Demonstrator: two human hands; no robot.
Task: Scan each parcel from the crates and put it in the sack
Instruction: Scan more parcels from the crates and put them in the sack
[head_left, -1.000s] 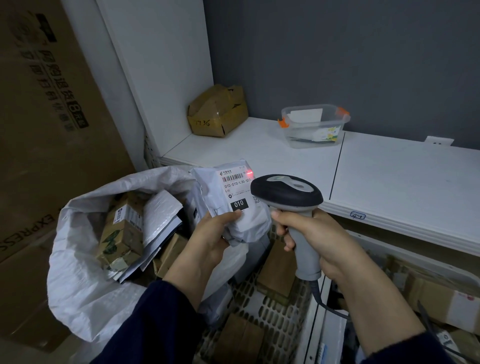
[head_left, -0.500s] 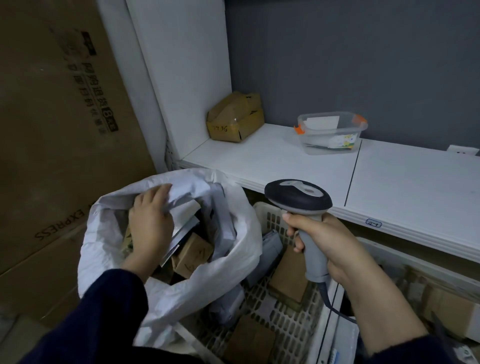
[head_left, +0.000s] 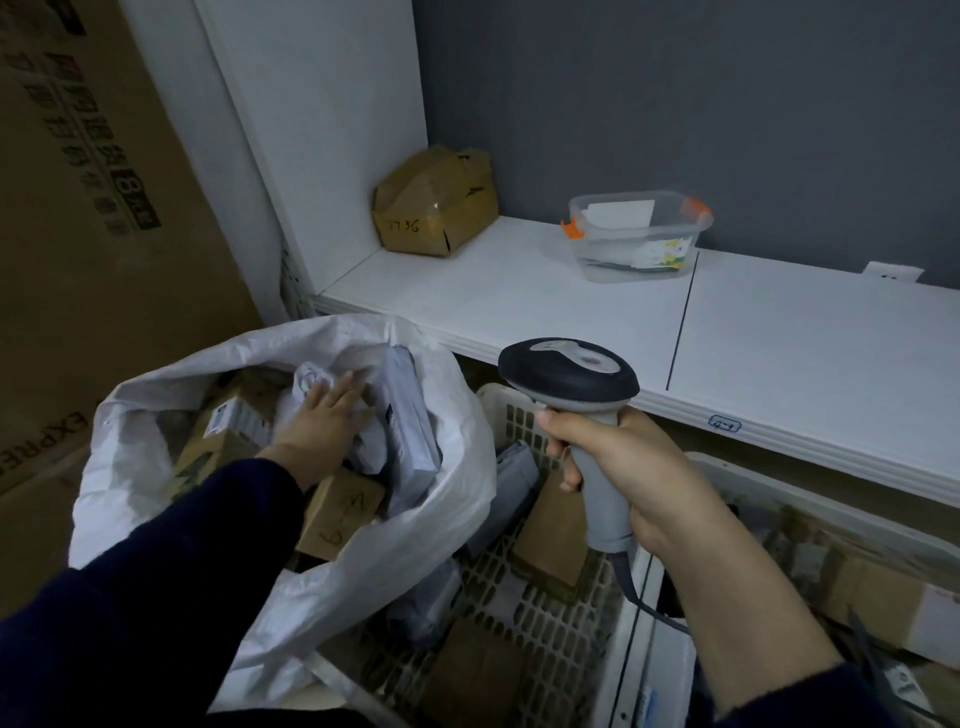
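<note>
Under a shelf (head_left: 545, 306) bearing a crumpled box (head_left: 434, 202), left hand (head_left: 322, 423) lies flat on parcels (head_left: 408, 415) in the sack (head_left: 447, 519); right hand (head_left: 639, 467) grips scanner (head_left: 569, 374).

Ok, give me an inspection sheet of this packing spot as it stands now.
Surface: white shelf, two panels with a seam.
Job's things: white sack open, holding boxes and grey mailers; lattice crate beside it with more parcels.
Clutter: dented cardboard box and clear tub on the shelf.
Hands: left hand flat on mailers in the sack; right hand grips the scanner.
Cables: scanner cable hangs from the handle.
Surroundings: grey wall; large carton at left.
</note>
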